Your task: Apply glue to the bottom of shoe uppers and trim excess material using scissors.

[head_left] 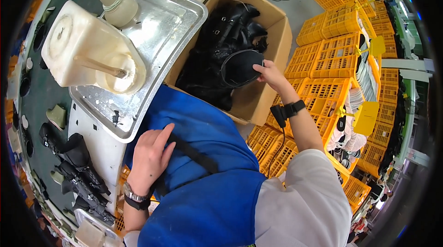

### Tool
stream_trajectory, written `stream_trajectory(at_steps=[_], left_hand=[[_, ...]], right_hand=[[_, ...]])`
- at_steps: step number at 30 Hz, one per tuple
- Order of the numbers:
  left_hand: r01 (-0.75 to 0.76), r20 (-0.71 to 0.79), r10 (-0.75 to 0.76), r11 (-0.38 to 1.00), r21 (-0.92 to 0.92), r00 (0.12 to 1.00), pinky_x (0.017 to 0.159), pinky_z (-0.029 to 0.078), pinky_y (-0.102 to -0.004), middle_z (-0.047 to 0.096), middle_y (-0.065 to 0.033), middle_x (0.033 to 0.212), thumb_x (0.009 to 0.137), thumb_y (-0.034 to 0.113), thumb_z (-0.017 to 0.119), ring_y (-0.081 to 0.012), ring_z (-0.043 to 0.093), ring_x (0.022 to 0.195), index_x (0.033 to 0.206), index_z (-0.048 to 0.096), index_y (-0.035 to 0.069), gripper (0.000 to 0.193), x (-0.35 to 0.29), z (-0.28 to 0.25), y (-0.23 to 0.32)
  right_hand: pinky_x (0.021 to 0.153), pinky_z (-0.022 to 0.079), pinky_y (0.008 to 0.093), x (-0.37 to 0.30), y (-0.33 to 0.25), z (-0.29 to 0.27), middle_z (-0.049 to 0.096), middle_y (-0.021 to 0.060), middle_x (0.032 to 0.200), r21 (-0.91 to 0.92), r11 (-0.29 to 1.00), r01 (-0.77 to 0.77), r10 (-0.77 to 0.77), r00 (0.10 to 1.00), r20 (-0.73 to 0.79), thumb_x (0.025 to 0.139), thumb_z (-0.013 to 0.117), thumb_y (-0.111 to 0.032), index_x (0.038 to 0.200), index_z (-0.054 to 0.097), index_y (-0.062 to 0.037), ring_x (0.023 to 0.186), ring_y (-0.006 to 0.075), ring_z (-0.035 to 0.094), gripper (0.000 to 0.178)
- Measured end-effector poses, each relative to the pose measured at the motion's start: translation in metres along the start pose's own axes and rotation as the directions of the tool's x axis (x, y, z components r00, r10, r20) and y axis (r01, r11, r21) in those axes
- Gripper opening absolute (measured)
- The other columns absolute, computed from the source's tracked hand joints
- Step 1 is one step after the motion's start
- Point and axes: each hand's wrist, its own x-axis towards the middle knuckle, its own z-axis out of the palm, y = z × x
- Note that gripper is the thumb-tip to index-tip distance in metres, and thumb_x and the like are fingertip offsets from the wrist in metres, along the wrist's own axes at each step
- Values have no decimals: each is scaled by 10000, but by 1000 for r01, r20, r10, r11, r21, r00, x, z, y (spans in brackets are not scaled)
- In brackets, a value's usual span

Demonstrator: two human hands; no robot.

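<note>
My right hand (271, 75) pinches the edge of a black boot upper (241, 68) between thumb and fingers. Its wide, rounded opening faces up, just over the near part of a cardboard box (278, 39). Inside the box lie several more black boot uppers (224, 28), some with small metal buckles. On the other side, my left hand (150, 157) hovers in front of my blue apron (203, 118), near the corner of a metal tray (154, 39). Its index finger and thumb are stretched apart, and nothing shows in it.
On the tray stand a cut-open white plastic container (69, 48) with a brush in it and a bottle with a cone spout (121, 9). Yellow crates (318, 95) are stacked at right. Black boot uppers (80, 168) lie at left by a green conveyor belt (34, 108).
</note>
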Motion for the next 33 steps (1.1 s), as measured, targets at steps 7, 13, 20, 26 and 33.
stream_trajectory(at_steps=[7,13,20,26,33], left_hand=[[-142,-48,140,988,-57,989,827,445,-375,547,-184,1056,668,10,673,-338,533,968,1198,471,14,566,25,8,12],[-142,-200,171,978,151,965,912,409,-376,482,-204,1186,623,86,744,-358,477,1094,1338,276,38,856,44,17,19],[90,-200,-207,876,-474,958,787,463,-370,581,-235,1027,732,154,683,-373,576,934,1274,331,5,663,30,7,-8],[221,12,-242,864,-452,970,847,433,-337,585,-204,1038,733,250,700,-301,573,988,1207,423,-16,610,-9,-40,-10],[215,-68,-248,924,-317,966,602,475,-377,587,-211,687,721,278,695,-363,596,664,1154,445,1,572,-36,-24,-12]], right_hand=[[478,409,200,-72,-35,6,595,1,756,501,865,13,-85,989,121,849,581,-141,882,555,-57,557,74,522,94],[510,452,204,-121,-71,50,648,61,868,586,799,-136,5,976,219,851,571,-111,949,584,-35,651,92,607,125],[439,445,224,-108,-111,67,614,110,617,202,945,-256,114,839,531,901,421,-473,837,604,18,468,146,566,527],[462,415,194,15,-192,74,560,13,596,-144,804,576,-546,813,203,867,476,-110,927,599,5,499,57,501,179],[872,430,393,124,-243,136,575,207,1046,-956,63,286,-744,652,146,728,551,-119,1208,487,-116,992,328,553,484]])
